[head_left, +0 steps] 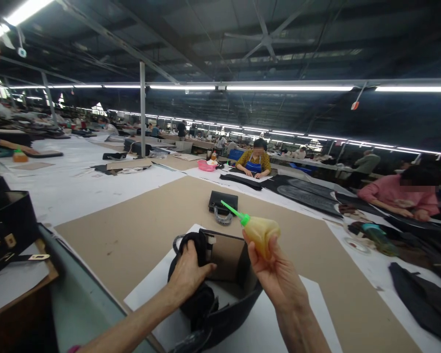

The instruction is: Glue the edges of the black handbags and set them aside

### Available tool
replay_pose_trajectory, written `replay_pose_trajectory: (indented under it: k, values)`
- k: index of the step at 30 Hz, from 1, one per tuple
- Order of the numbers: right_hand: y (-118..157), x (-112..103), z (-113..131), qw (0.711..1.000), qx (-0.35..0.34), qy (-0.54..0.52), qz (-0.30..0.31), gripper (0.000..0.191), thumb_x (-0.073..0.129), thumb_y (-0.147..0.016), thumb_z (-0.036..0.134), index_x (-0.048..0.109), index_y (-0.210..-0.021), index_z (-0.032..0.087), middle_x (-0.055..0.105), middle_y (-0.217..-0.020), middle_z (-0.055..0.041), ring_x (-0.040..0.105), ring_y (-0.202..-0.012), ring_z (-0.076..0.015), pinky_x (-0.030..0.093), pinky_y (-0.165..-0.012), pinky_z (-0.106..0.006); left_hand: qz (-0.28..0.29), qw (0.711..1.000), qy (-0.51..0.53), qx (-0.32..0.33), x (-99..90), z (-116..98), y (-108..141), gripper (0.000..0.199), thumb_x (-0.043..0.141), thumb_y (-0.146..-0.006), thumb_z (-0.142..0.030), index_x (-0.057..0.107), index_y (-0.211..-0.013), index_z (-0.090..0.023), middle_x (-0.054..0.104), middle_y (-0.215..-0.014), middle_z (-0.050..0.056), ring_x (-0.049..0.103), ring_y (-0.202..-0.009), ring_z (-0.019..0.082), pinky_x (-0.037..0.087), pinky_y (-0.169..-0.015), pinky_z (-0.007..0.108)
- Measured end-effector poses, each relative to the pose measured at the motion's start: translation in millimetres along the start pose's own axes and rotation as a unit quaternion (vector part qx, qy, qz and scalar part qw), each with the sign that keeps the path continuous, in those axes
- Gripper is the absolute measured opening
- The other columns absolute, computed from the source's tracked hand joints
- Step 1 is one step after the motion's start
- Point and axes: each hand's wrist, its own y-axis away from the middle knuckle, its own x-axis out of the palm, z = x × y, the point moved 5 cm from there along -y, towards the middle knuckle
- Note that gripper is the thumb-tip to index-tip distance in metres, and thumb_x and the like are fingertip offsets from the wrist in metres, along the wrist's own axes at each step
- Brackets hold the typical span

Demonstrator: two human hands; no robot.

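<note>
In my right hand (275,272) is a squeeze bottle (260,233) of yellowish glue, its sides dented under my fingers. The bottle's long green nozzle (232,208) points up and to the left, above the bag and apart from it. My left hand (191,272) grips bunched black cloth at the left side of an open black handbag (235,318), with the thumb stretched toward the opening. A brown inner panel (226,257) shows inside the bag. The bag rests on white paper (316,299); its underside is hidden.
Beyond the bag lies a small black handbag (223,202) with a wrapped handle on the brown board (132,235). More black bags (11,220) stand at the left. Co-workers sit across the table, one in a blue apron (253,166), one in a pink top (385,189).
</note>
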Motion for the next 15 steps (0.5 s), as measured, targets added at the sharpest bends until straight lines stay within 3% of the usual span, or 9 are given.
replay_pose_trajectory:
  k: [3,7,11,15]
  values:
    - [-1,2,-3,1.0,0.001,0.012,0.0,0.042,0.089,-0.056,0.015,0.068,-0.092,0.016,0.072,-0.097,-0.0082,0.067,-0.091,-0.0301,0.06,-0.063,-0.028,0.004,1.0,-0.021,0.011,14.3,-7,-11,0.055,0.059,-0.074,-0.046,0.039,-0.111,-0.011,0.054,-0.113,0.018,0.058,-0.101,0.029,0.043,-0.082,0.033]
    - [0,2,-5,1.0,0.005,0.028,0.002,0.037,0.086,-0.061,0.015,0.068,-0.093,0.016,0.072,-0.097,-0.0095,0.068,-0.087,-0.0277,0.06,-0.063,-0.028,0.015,0.999,-0.042,0.024,27.9,-4,-20,0.043,0.049,-0.083,-0.04,0.042,-0.113,-0.01,0.062,-0.103,0.018,0.06,-0.096,0.03,0.044,-0.079,0.035]
    - [2,0,-5,1.0,0.012,0.028,0.006,0.035,0.086,-0.06,0.014,0.068,-0.091,0.016,0.073,-0.094,-0.0088,0.068,-0.087,-0.028,0.06,-0.061,-0.027,-0.003,0.996,0.064,0.069,37.3,1,-18,0.035,0.038,-0.088,-0.033,0.044,-0.112,-0.009,0.065,-0.094,0.015,0.062,-0.087,0.025,0.046,-0.075,0.033]
    - [6,-2,-4,1.0,0.023,0.021,0.006,0.036,0.087,-0.059,0.015,0.069,-0.09,0.015,0.073,-0.095,-0.0107,0.069,-0.087,-0.0283,0.059,-0.055,-0.023,0.004,0.973,0.216,0.076,41.6,6,-16,0.029,0.038,-0.087,-0.029,0.051,-0.108,-0.013,0.066,-0.1,0.01,0.062,-0.094,0.022,0.046,-0.086,0.031]
